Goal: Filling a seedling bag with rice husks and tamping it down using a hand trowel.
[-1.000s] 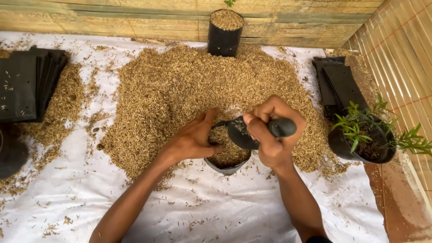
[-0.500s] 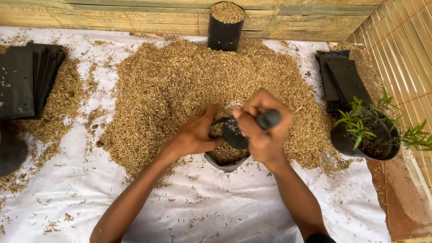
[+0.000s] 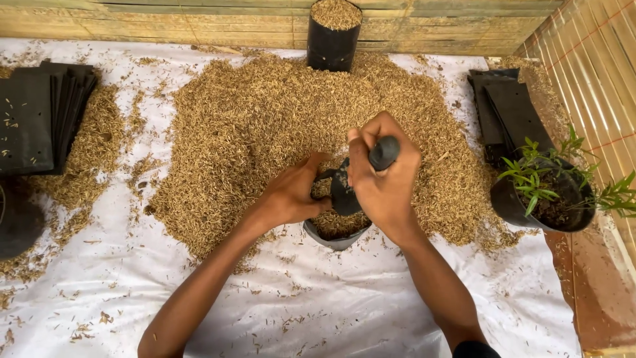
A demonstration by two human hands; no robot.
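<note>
At frame centre, the right hand [image 3: 384, 182] is fisted tight around a black scoop [image 3: 358, 179], tipped blade-down into a small black grow bag [image 3: 334, 229]. The left hand [image 3: 295, 195], fingers curled, pinches the bag's rim open. Both forearms rise from the lower edge. Rice husks [image 3: 265, 126] surround the bag on a white sheet [image 3: 331, 305].

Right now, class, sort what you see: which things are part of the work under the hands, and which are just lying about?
In use:
left hand steadying the small black bag
right hand gripping the black scoop
husk heap

Lying about:
flat bag stack
second bag stack
filled bag
seedling pot
</note>
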